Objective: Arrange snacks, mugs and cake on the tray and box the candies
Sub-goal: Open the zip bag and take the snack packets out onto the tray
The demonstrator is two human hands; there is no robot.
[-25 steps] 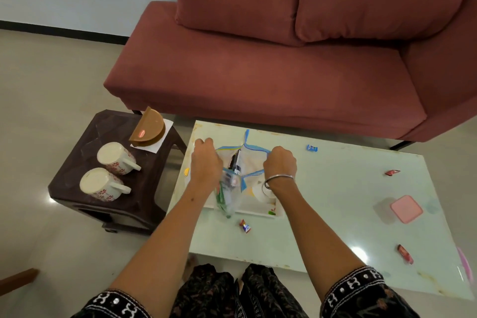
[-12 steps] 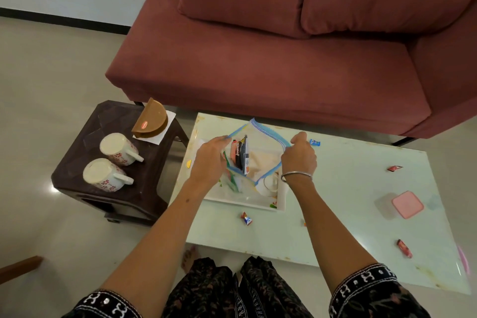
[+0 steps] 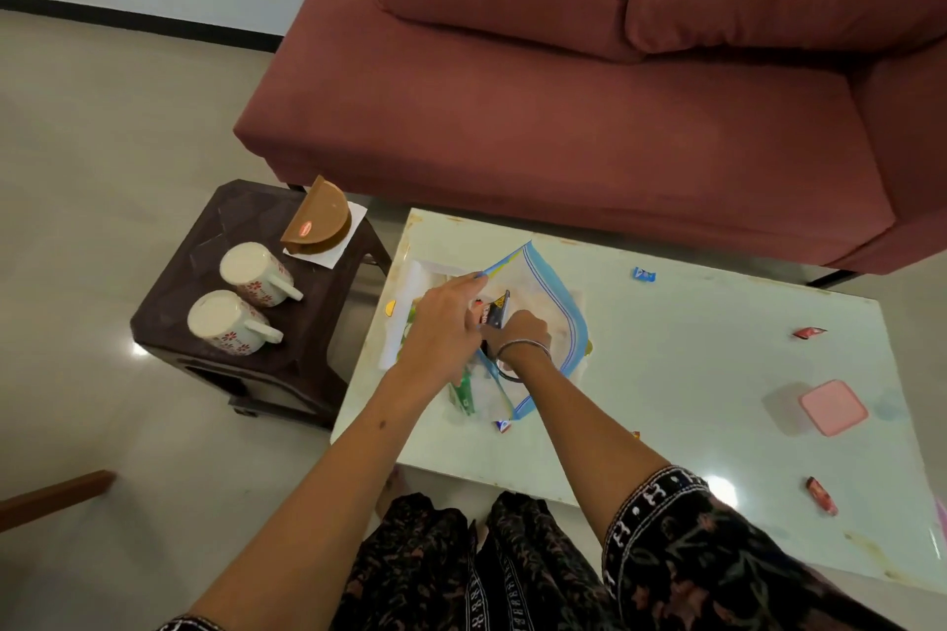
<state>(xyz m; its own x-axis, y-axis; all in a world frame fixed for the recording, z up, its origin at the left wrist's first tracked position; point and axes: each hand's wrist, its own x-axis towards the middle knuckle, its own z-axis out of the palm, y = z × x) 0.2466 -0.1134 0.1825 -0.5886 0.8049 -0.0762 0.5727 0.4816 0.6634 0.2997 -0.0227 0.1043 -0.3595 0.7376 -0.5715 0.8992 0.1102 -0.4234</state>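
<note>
Both arms reach forward and come close together, with the left forearm partly in front of the right wrist. The left hand (image 3: 447, 318) pinches with thumb and fingers, palm down. The right hand (image 3: 517, 331) is curled shut, with a thin bangle on its wrist.

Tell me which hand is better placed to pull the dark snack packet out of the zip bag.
Right. The right hand is already inside the zip bag, closed around the dark snack packet. The left hand pinches the bag's blue rim, so it seems better kept holding the mouth open.
</note>
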